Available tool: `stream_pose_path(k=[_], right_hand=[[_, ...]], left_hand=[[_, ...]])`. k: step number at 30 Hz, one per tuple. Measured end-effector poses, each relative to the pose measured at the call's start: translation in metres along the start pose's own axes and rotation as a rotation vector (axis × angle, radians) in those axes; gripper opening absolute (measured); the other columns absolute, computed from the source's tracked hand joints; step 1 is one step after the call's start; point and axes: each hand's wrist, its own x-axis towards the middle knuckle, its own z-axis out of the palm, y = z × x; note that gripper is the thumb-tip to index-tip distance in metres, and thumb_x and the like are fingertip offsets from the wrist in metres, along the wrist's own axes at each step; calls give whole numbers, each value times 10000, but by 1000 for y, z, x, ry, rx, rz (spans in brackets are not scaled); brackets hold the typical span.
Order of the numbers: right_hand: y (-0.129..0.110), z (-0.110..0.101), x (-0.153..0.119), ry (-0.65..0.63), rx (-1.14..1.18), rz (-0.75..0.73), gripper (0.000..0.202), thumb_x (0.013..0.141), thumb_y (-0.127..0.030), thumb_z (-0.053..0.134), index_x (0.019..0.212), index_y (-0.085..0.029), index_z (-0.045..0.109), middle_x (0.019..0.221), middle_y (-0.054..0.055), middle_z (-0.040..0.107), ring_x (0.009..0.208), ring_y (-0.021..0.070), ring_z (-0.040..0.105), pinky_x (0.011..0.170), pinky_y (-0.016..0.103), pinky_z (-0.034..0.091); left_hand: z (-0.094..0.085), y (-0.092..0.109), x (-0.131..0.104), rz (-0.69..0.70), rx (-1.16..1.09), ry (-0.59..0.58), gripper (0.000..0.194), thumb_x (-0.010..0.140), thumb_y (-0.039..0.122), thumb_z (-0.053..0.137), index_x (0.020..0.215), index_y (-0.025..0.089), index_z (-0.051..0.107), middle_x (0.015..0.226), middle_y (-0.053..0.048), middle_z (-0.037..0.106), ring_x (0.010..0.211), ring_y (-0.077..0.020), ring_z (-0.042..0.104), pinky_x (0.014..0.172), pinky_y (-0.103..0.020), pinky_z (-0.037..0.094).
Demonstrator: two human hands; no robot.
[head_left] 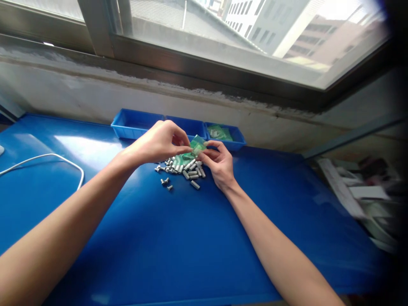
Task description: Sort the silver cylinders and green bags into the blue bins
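Between my two hands is a small green see-through plastic bag (198, 143). My left hand (164, 140) pinches its left edge with thumb and fingertips. On the other side, my right hand (219, 163) grips the bag's right edge between thumb and fingers. Whether anything lies inside this bag, I cannot tell. Just below it, more green plastic (182, 160) lies among a pile of metal cylinders (193, 173). Several small screws (165, 181) are scattered to the left and front of the pile.
Blue bins stand along the wall: a long left one (137, 123), a middle one (186, 125) partly behind my left hand, and a right one (237, 142) holding green bags (220, 132). A white cable (60, 155) crosses the blue table (178, 246). Blurred items (366, 191) are at far right.
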Motion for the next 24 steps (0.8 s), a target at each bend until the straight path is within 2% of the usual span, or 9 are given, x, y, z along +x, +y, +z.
stream_pose_path(k=[4,8,13,17,20,24], right_hand=[[-3,-5,1,20,60,53,306,726,-365,904,932,-236,719,846,-23,764,694,137,689,699,280,584],[-6,-8,1,-5,109,101,255,730,-368,900,842,-214,730,731,-36,705,620,108,616,637,251,536],[-8,-13,5,15,219,111,250,737,-357,896,848,-216,721,706,-56,660,600,83,572,574,210,499],[-8,-24,15,212,322,107,331,663,-347,932,873,-238,701,761,-64,705,625,80,633,587,190,543],[-7,-37,23,375,365,92,382,638,-347,941,887,-249,668,867,-52,765,798,105,744,712,189,607],[-4,-51,29,445,331,42,384,687,-372,920,961,-250,681,953,-24,805,1024,128,766,846,197,627]], left_hand=[[11,-6,3,-58,-118,-4,372,786,509,737,815,145,808,709,-61,738,678,-187,647,544,-254,397],[18,-11,4,-108,-152,-23,407,791,550,728,792,149,795,706,-57,739,678,-188,647,528,-236,387],[24,-17,5,-156,-56,-54,451,808,594,693,776,153,784,723,-66,750,681,-194,652,538,-241,394],[24,-17,4,-92,28,-73,339,786,504,726,835,173,781,746,-44,745,708,-180,659,587,-238,426],[23,-15,4,-80,-43,-105,271,771,433,730,860,181,773,787,-43,757,777,-197,698,644,-240,492],[22,-9,5,-73,-204,-121,275,759,412,750,887,170,763,873,-50,761,802,-200,711,687,-254,541]])
